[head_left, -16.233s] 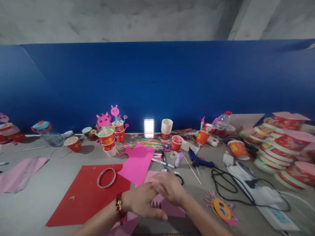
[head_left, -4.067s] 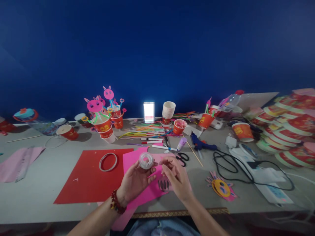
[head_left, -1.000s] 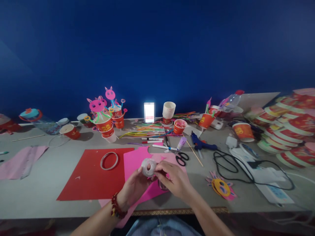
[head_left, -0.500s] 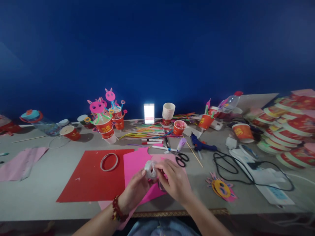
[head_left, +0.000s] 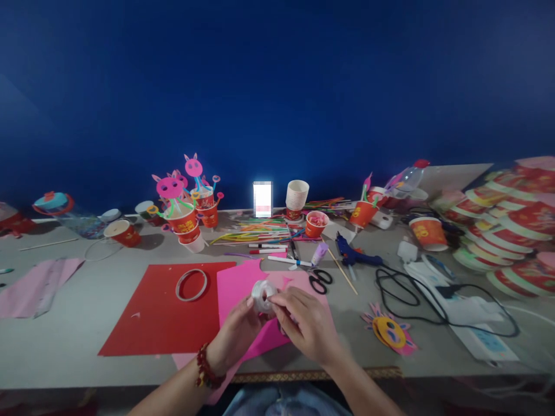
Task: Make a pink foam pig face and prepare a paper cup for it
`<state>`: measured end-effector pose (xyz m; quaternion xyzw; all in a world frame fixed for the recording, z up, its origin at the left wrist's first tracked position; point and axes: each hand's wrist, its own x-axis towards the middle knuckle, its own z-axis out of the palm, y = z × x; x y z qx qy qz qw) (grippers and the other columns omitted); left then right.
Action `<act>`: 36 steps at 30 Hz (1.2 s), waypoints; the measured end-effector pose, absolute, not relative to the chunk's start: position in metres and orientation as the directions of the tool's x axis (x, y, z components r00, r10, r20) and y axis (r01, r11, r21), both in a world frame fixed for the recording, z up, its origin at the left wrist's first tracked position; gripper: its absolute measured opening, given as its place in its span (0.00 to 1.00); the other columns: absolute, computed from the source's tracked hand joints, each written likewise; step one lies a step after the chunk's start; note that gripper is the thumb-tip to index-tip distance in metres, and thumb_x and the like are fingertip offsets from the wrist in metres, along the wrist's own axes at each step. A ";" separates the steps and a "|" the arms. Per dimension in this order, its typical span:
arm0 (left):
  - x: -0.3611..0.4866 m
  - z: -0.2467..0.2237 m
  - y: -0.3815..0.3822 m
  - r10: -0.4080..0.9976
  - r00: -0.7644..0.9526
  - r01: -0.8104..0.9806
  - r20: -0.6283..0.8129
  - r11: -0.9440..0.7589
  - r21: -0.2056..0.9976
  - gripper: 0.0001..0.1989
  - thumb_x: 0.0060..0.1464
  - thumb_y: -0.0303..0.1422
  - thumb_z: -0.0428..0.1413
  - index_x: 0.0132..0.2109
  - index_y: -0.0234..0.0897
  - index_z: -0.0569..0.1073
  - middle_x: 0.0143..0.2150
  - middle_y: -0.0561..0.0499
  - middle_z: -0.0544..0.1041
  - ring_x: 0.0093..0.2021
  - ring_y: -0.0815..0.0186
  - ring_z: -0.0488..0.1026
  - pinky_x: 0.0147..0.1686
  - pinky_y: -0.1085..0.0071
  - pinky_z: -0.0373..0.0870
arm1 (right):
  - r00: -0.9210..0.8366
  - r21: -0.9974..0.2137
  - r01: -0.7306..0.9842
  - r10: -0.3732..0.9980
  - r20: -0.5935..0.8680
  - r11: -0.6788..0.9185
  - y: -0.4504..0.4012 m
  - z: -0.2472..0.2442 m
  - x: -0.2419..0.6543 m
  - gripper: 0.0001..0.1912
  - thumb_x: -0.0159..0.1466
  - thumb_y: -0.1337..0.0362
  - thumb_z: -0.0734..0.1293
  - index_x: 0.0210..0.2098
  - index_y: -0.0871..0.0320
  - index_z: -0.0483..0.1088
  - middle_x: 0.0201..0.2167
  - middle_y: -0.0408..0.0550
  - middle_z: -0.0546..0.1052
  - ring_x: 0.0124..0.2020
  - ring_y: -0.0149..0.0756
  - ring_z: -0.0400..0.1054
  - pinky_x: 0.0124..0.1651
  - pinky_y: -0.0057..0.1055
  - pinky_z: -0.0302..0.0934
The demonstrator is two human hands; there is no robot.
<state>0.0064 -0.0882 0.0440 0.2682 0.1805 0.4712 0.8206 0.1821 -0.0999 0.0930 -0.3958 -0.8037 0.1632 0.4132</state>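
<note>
A small clear-white spool (head_left: 262, 296) is held up above the pink paper (head_left: 238, 289) at the centre of the table. My left hand (head_left: 239, 335) is closed round its left and lower side, with a red bead bracelet at the wrist. The fingertips of my right hand (head_left: 306, 323) are pinched at the spool's right side, close to its centre hole. Whether they grip a loose end there is too small to tell. Red paper (head_left: 160, 312) lies to the left, with a clear ring (head_left: 191, 285) flat on it.
Black scissors (head_left: 320, 281), a wooden stick and a blue glue gun (head_left: 355, 252) lie right of the paper. Farther right are a black cable, a power strip (head_left: 485, 344) and stacked cups (head_left: 507, 225). Pens, pipe cleaners and decorated cups (head_left: 184, 224) stand or lie along the back.
The spool has shifted slightly left and up and turned its face more toward the camera. Both hands remain at it, my right fingers still beside the hole.
</note>
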 end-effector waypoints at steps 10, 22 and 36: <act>-0.005 0.043 -0.085 0.852 0.501 -0.626 -0.152 0.478 0.616 0.19 0.58 0.42 0.59 0.52 0.37 0.77 0.53 0.42 0.77 0.50 0.56 0.73 0.49 0.63 0.69 | -0.011 -0.838 0.455 0.943 0.333 0.301 -0.109 0.059 0.211 0.11 0.70 0.60 0.60 0.32 0.56 0.68 0.24 0.43 0.72 0.24 0.31 0.66 0.27 0.24 0.60; -0.011 0.027 -0.082 0.858 0.456 -0.491 -0.236 0.464 0.737 0.19 0.54 0.40 0.63 0.51 0.39 0.76 0.47 0.44 0.78 0.41 0.61 0.74 0.40 0.68 0.69 | 0.261 -0.548 0.836 0.857 0.445 0.029 -0.148 0.027 0.330 0.15 0.68 0.55 0.60 0.39 0.56 0.73 0.33 0.51 0.80 0.30 0.40 0.75 0.32 0.31 0.67; -0.008 0.022 -0.079 0.850 0.470 -0.484 -0.236 0.472 0.737 0.17 0.56 0.39 0.61 0.51 0.39 0.75 0.41 0.46 0.78 0.38 0.62 0.74 0.39 0.68 0.69 | -0.029 -0.152 0.984 0.930 0.367 0.091 -0.189 0.010 0.384 0.11 0.68 0.63 0.59 0.38 0.55 0.72 0.38 0.52 0.78 0.39 0.44 0.72 0.42 0.38 0.67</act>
